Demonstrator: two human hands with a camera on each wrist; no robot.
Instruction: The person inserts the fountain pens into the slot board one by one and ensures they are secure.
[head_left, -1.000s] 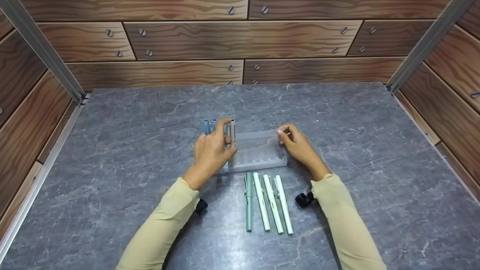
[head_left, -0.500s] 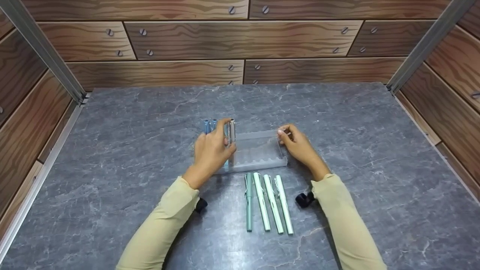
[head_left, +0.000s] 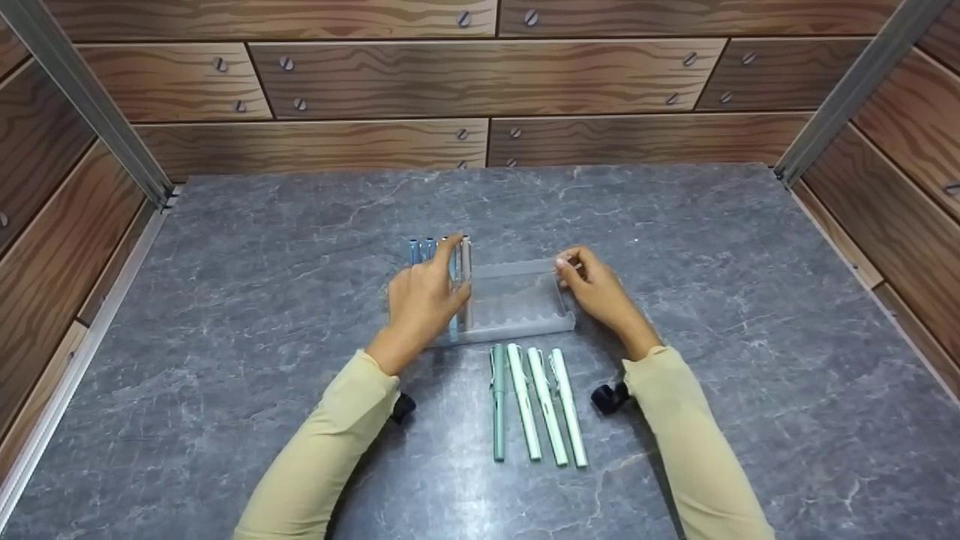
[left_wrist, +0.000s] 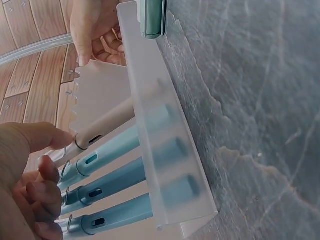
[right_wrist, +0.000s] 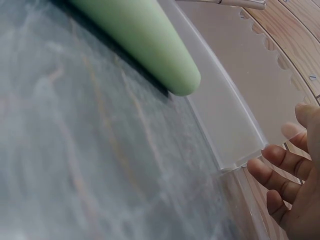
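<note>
A translucent plastic pen tray (head_left: 517, 328) with notched edges lies mid-table. Blue pens (left_wrist: 120, 214) and a light turquoise pen (left_wrist: 107, 156) rest in its left slots. Beside them lies a beige-grey pen (head_left: 466, 262), which my left hand (head_left: 424, 300) pinches; the thumb touches it near its clip and the index finger reaches its far end. At the tray's right end, my right hand (head_left: 596, 289) pinches the far corner between thumb and fingers. The left hand partly hides the blue pens in the head view.
In front of the tray lie a dark green pen (head_left: 499, 405) and several pale green pens (head_left: 547, 409), side by side. Wood-patterned walls (head_left: 480, 79) and metal posts (head_left: 97, 112) bound the grey marbled tabletop (head_left: 300, 217).
My left index finger and the beige-grey pen's far end have shifted very slightly. The right hand, tray and green pens stay where they were.
</note>
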